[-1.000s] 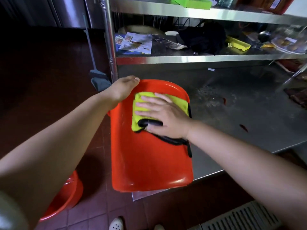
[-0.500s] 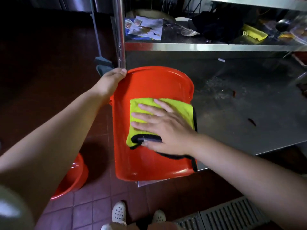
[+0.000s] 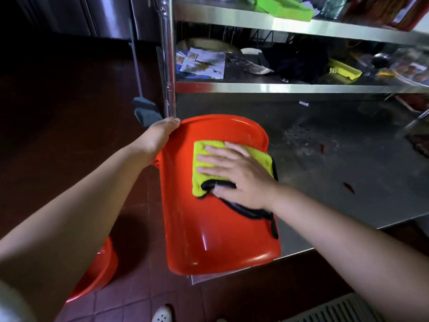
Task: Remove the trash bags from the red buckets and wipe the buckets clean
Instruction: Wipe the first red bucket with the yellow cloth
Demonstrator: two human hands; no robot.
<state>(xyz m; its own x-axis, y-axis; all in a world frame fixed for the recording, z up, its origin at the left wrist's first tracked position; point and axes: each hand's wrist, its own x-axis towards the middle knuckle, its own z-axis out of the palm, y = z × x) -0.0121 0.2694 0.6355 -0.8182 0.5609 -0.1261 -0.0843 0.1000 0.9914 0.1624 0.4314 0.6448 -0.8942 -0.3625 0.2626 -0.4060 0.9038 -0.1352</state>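
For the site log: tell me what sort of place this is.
Probably a commercial kitchen's back area: a stainless steel worktable under cluttered steel shelves, a tiled floor with a drain grate, and a dustpan leaning nearby.

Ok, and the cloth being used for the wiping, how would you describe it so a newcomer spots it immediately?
Start at the steel table under the shelves, where a red bucket lies on its side at the near corner. The cloth is spread on the bucket's upturned side, pressed flat under the right hand. It is the only bright yellow-green thing on the bucket, and it has a black trim.
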